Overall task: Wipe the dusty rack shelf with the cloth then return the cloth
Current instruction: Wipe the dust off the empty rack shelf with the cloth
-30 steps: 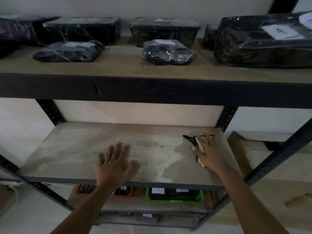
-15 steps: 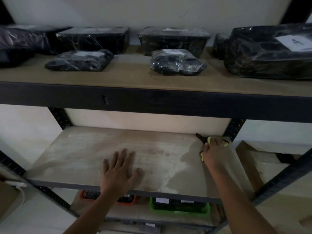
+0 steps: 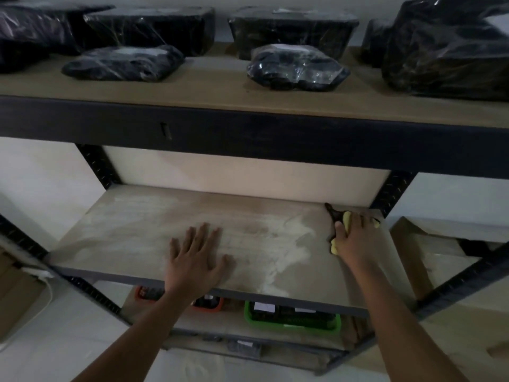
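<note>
The middle rack shelf (image 3: pixel 165 224) is a pale wooden board with whitish dust streaks across its centre and a darker wiped patch on the right. My right hand (image 3: pixel 355 238) presses a yellow and black cloth (image 3: pixel 341 217) onto the shelf at its far right corner, close to the back upright. Most of the cloth is hidden under the hand. My left hand (image 3: pixel 197 257) lies flat with fingers spread on the shelf near its front edge, holding nothing.
The shelf above (image 3: pixel 209 86) carries several black plastic-wrapped packages (image 3: pixel 297 67). Its dark front beam (image 3: pixel 248 133) overhangs the working space. Below, a green tray (image 3: pixel 292 318) and an orange tray (image 3: pixel 206 303) sit on a lower shelf. Cardboard boxes (image 3: pixel 440 244) stand to the right.
My right hand has slid the cloth from mid-depth on the right side to the shelf's back right corner. The left hand has stayed flat in place.
</note>
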